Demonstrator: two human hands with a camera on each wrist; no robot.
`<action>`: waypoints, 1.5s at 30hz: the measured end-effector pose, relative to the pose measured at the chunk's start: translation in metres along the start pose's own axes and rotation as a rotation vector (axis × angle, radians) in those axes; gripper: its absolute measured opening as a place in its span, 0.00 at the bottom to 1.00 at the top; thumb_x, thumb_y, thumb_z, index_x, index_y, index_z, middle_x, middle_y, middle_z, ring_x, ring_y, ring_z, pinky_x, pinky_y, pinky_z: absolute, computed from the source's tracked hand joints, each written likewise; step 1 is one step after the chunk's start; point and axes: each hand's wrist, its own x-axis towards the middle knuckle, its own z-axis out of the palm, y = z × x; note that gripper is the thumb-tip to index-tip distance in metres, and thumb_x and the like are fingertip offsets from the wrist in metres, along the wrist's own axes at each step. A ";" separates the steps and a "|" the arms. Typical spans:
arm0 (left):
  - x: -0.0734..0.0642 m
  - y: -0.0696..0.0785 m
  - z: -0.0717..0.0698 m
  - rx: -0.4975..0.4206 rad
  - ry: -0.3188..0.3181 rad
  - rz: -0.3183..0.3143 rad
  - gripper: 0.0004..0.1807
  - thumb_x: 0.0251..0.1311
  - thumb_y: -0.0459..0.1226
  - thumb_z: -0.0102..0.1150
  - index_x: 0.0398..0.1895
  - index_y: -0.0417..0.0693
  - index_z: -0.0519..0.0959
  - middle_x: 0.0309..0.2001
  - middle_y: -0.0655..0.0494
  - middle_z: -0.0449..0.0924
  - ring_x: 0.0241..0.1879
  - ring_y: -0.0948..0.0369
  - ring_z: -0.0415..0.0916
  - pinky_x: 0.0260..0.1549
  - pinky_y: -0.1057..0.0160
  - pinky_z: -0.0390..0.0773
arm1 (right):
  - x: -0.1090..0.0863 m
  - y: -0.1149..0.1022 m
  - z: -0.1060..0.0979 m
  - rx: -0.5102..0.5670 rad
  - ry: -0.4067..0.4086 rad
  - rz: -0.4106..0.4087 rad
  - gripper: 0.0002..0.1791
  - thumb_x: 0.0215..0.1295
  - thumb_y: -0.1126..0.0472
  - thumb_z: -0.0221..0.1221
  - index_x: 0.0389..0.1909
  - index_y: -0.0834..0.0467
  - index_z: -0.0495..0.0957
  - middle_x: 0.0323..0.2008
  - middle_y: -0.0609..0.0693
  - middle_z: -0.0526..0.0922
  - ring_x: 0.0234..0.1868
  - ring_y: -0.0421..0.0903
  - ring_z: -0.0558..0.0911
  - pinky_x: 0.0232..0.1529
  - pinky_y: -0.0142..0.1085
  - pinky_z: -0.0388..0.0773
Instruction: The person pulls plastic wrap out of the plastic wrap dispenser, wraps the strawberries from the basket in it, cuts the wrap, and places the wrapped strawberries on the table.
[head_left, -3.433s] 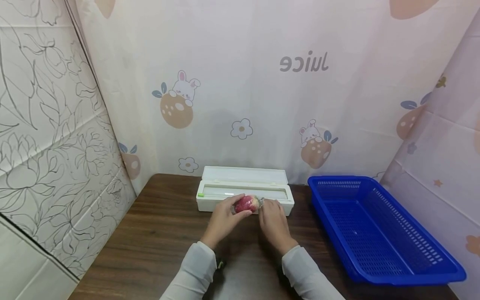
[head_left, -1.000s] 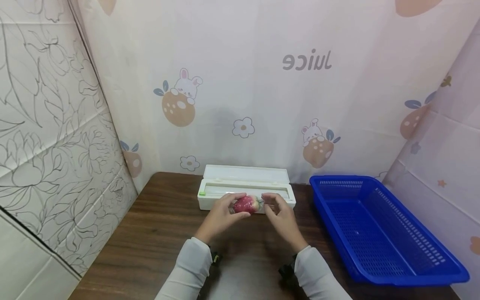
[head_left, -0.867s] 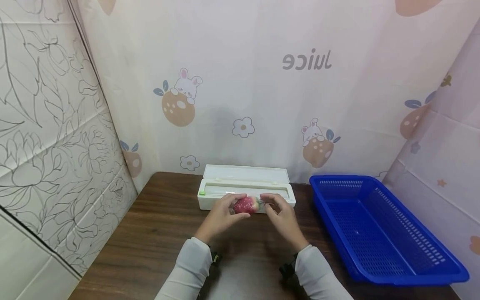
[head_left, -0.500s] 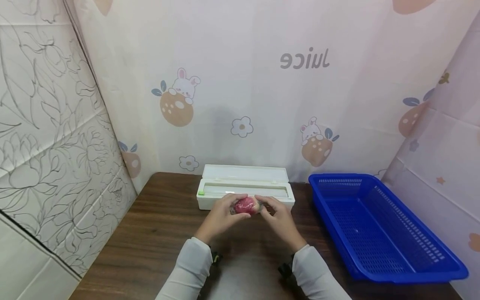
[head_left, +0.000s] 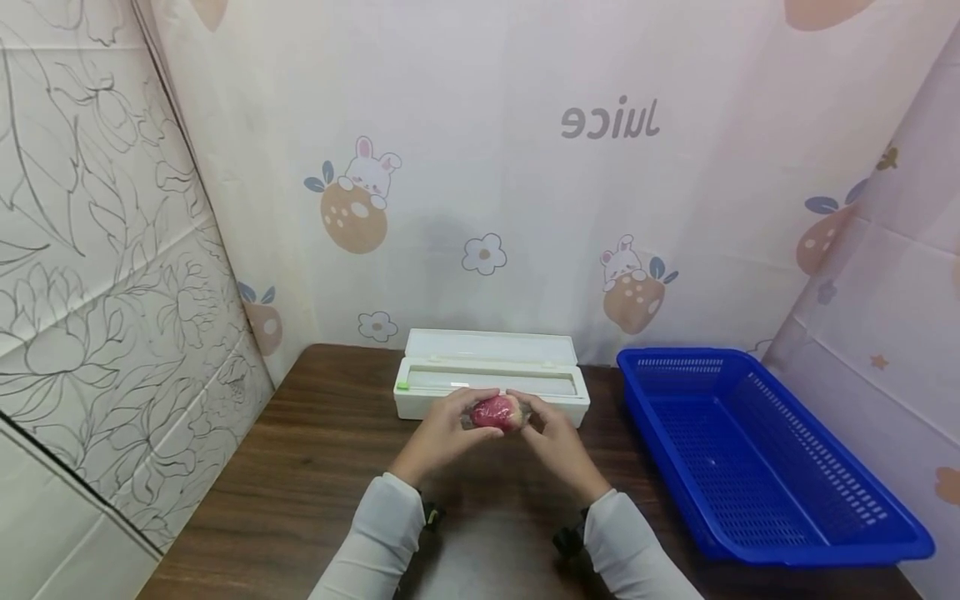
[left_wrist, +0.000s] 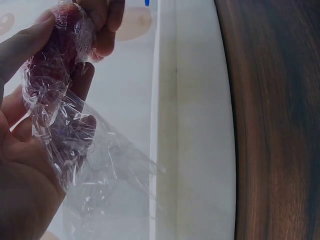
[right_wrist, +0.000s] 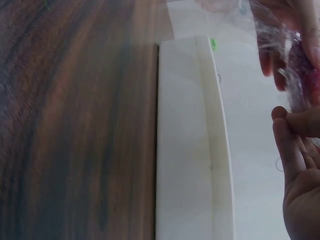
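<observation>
A red fruit [head_left: 495,412], paler at its right end, is wrapped in clear cling film [left_wrist: 107,155]; its exact kind is hard to tell. My left hand [head_left: 446,429] holds it from the left, thumb below and fingers above. Loose film trails from the wrapped fruit past the left palm in the left wrist view. At the pale end, my right hand [head_left: 558,442] has its thumb and fingers curled in, pinching the gathered film there. Its fingertips partly hide that end. Both hands are just in front of a white cling film dispenser [head_left: 491,375], whose lid stands raised.
A green slider [head_left: 402,386] sits at the dispenser's left end. To the right stands a blue perforated basket [head_left: 720,542]. The brown wooden table [head_left: 315,467] meets patterned curtains behind and at both sides.
My right hand has moved left, from the film at the fruit's right side onto the pale end. The left hand keeps its hold, and the fruit has shifted slightly.
</observation>
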 end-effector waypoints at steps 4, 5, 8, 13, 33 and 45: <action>0.000 0.002 -0.001 0.000 -0.002 0.007 0.30 0.48 0.44 0.69 0.57 0.51 0.74 0.53 0.56 0.77 0.49 0.67 0.71 0.46 0.61 0.80 | 0.000 0.002 0.004 0.069 0.007 0.026 0.22 0.60 0.67 0.60 0.56 0.55 0.73 0.53 0.56 0.78 0.46 0.44 0.77 0.39 0.39 0.83; 0.000 0.002 -0.001 -0.001 -0.003 0.005 0.30 0.48 0.44 0.69 0.57 0.51 0.74 0.53 0.56 0.77 0.50 0.67 0.71 0.47 0.61 0.79 | -0.001 0.003 0.005 0.096 0.012 0.041 0.22 0.59 0.68 0.60 0.56 0.56 0.73 0.53 0.57 0.78 0.47 0.45 0.77 0.39 0.38 0.83; 0.001 0.003 -0.001 -0.014 -0.008 -0.005 0.30 0.49 0.45 0.68 0.58 0.51 0.74 0.53 0.56 0.78 0.49 0.67 0.71 0.46 0.61 0.79 | -0.002 0.003 0.009 0.166 0.040 0.118 0.22 0.58 0.71 0.60 0.54 0.58 0.73 0.51 0.58 0.79 0.47 0.45 0.78 0.41 0.35 0.82; 0.002 0.005 -0.001 -0.022 0.002 0.000 0.29 0.49 0.47 0.68 0.57 0.53 0.74 0.52 0.58 0.78 0.49 0.67 0.71 0.47 0.59 0.79 | -0.004 0.003 0.016 0.162 0.082 0.234 0.11 0.58 0.69 0.60 0.42 0.64 0.78 0.33 0.54 0.83 0.32 0.41 0.78 0.31 0.32 0.79; 0.000 0.007 -0.007 0.000 -0.040 -0.035 0.31 0.50 0.48 0.67 0.59 0.51 0.72 0.52 0.58 0.76 0.48 0.67 0.70 0.47 0.59 0.79 | -0.005 -0.009 0.002 0.500 -0.358 0.396 0.22 0.66 0.54 0.52 0.58 0.59 0.70 0.53 0.54 0.78 0.52 0.48 0.75 0.56 0.49 0.72; 0.000 0.005 -0.015 0.095 -0.116 0.017 0.34 0.54 0.48 0.64 0.63 0.46 0.69 0.59 0.54 0.74 0.55 0.65 0.68 0.53 0.57 0.76 | 0.002 -0.010 -0.008 0.635 -0.324 0.386 0.27 0.72 0.47 0.45 0.66 0.55 0.61 0.60 0.57 0.72 0.54 0.50 0.75 0.60 0.55 0.67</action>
